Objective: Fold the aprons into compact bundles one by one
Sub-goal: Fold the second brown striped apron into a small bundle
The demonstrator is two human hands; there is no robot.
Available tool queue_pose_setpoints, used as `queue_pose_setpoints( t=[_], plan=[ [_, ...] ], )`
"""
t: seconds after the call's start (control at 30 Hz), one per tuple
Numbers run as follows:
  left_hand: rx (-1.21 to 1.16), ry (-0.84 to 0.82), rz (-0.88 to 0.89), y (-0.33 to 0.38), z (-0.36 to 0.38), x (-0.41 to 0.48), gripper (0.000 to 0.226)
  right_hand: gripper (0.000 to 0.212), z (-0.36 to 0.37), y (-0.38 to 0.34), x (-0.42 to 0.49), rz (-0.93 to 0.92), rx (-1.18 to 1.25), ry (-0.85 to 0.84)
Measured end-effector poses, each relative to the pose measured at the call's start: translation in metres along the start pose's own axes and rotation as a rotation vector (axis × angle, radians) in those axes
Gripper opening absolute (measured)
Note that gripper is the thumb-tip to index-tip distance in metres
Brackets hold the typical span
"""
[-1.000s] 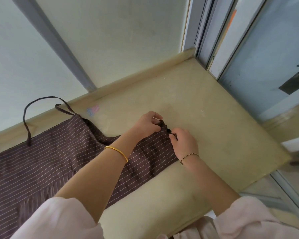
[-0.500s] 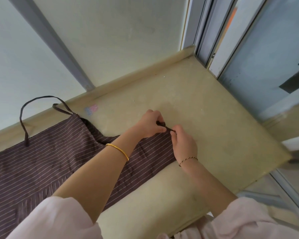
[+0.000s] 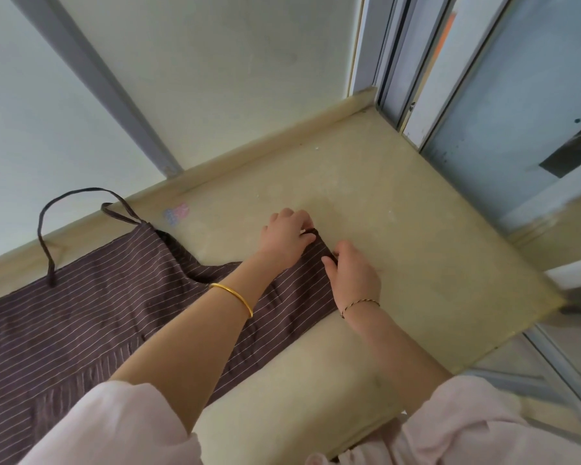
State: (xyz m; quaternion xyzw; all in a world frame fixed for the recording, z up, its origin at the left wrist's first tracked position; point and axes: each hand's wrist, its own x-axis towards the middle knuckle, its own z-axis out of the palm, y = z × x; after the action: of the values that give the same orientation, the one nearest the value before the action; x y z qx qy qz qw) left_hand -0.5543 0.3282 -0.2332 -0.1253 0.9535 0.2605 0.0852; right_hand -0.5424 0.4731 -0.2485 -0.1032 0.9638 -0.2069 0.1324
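Apron (image 3: 91,307) edge pinched at two points: the left hand (image 3: 287,238) has its fingers (image 3: 299,218) curled onto the far corner of the cloth's end, while the right hand (image 3: 354,280) grips the same narrow end just nearer the person, fingers bent around the hem. From that end the brown striped cloth runs flat across the pale bench (image 3: 416,229), away from the hands, its neck loop (image 3: 71,196) lying against the raised back ledge. Judging by the grip, the folding is at its start, the end being squared. Next, the pinched edge likely needs lifting and carrying over the apron's body, corners kept level.
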Motion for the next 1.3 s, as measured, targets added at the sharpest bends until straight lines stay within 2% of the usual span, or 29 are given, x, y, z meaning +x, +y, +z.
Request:
queue_pose_setpoints(
  t=[0.13, 0.27, 0.37, 0.47, 0.5, 0.57, 0.63, 0.7, 0.8, 0.93, 1.03, 1.1, 1.2, 1.3],
  plan=[
    [0.02, 0.106, 0.067, 0.0, 0.023, -0.005, 0.018, 0.026, 0.002, -0.005, 0.001, 0.021, -0.129, -0.023],
    [0.039, 0.136, 0.164, -0.001, 0.025, -0.01, 0.023, 0.024, -0.001, -0.001, 0.004, 0.077, -0.135, -0.015],
    [0.03, 0.219, 0.134, -0.013, 0.009, -0.017, 0.027, 0.024, -0.006, 0.001, 0.002, 0.096, -0.143, -0.013],
    [0.031, 0.33, 0.099, -0.043, -0.02, -0.03, 0.023, 0.022, -0.007, -0.006, 0.0, -0.002, -0.204, 0.169],
    [0.03, 0.313, 0.086, -0.053, -0.03, -0.034, 0.021, 0.019, -0.006, -0.01, 0.0, -0.097, -0.247, 0.254],
    [0.033, 0.159, -0.007, -0.073, -0.05, -0.043, 0.019, 0.013, 0.003, -0.025, 0.0, -0.313, -0.294, 0.343],
    [0.11, -0.059, -0.129, -0.088, -0.066, -0.051, 0.019, 0.008, 0.013, -0.043, 0.001, -0.503, -0.305, 0.275],
    [0.24, -0.232, -0.184, -0.096, -0.077, -0.056, 0.021, 0.013, 0.019, -0.059, 0.004, -0.622, -0.336, 0.17],
    [0.397, -0.372, -0.181, -0.104, -0.086, -0.064, 0.025, 0.028, 0.025, -0.072, 0.013, -0.694, -0.371, 0.016],
    [0.436, -0.41, -0.13, -0.115, -0.088, -0.064, 0.011, 0.032, 0.029, -0.065, 0.025, -0.75, -0.402, -0.056],
    [0.458, -0.424, -0.1, -0.122, -0.088, -0.06, 0.015, 0.033, 0.032, -0.058, 0.033, -0.793, -0.387, -0.039],
    [0.431, -0.351, -0.113, -0.123, -0.087, -0.059, 0.011, 0.033, 0.035, -0.056, 0.038, -0.791, -0.371, -0.005],
    [0.367, -0.24, -0.142, -0.12, -0.078, -0.062, 0.023, 0.031, 0.041, -0.056, 0.041, -0.796, -0.379, 0.084],
    [0.294, -0.105, -0.181, -0.117, -0.066, -0.067, 0.023, 0.031, 0.043, -0.061, 0.043, -0.786, -0.399, 0.102]
  ],
)
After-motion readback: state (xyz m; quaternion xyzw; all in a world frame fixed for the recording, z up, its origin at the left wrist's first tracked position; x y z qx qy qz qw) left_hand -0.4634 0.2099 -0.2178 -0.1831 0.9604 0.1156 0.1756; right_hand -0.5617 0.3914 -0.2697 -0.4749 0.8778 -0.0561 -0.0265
